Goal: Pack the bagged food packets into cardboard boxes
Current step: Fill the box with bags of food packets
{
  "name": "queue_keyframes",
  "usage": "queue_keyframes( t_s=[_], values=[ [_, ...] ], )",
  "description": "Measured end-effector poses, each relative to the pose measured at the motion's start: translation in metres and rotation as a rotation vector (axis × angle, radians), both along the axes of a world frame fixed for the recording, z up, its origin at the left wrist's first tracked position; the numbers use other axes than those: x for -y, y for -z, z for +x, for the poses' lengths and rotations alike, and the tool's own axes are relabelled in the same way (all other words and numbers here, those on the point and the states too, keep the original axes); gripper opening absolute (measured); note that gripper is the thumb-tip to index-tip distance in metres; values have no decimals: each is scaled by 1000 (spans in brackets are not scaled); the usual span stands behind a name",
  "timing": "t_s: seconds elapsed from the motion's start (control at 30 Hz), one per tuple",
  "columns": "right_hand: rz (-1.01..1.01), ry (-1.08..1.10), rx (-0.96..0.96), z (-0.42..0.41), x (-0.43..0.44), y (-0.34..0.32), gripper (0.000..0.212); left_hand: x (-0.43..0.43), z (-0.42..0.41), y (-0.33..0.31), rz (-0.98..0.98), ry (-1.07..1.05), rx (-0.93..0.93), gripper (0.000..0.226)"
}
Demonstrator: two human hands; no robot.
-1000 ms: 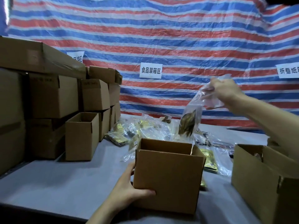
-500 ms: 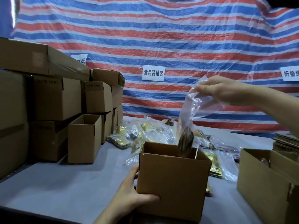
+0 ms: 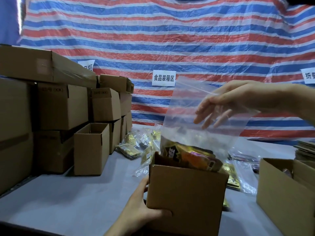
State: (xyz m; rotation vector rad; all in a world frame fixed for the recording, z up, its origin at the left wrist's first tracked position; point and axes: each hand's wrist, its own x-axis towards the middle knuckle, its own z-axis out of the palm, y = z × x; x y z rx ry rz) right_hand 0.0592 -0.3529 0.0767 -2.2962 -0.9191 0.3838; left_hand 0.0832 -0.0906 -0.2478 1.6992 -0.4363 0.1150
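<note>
Halfway in box, clear gold-filled bag, right grip tight on it, left grip around box.

White sign on striped tarp reads 食品装箱区; stacked box bears "(KK)".

Right sign cropped, packet half-hidden (in box)

1 head-worn wide-angle view looks forward, slightly down, across the tabletop toward the striped tarp, close behind left hand and right hand.
</note>
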Motion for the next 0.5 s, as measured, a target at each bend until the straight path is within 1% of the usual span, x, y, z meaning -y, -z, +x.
queue_keyframes(
  t_s=[0.07, 0.13, 0.2, 0.3, 0.37, 0.43, 0.5],
  values=[
    [21, -11, -82, 0, 1, 3, 49, -1, 0, 0, 3, 18, 11, 102],
    [-4, 34, -104, 1, 1, 9, 52, 0, 0, 0, 10, 30, 38, 106],
    [-132, 122, -36, 3, -1, 21, 49, 1, -1, -1, 2, 29, 36, 105],
    [-388, 195, 55, 7, -10, 52, 32, 3, -2, -2, -21, 59, -2, 102],
    [-494, 181, 49, 7, -17, 74, 34, 3, -3, -4, -30, 85, -2, 99],
    [-498, 169, 51, 5, -22, 88, 36, 3, -5, -5, -40, 89, 6, 96],
    [-423, 170, 53, 3, -24, 91, 33, 3, -3, -5, -50, 72, 30, 95]
  ],
)
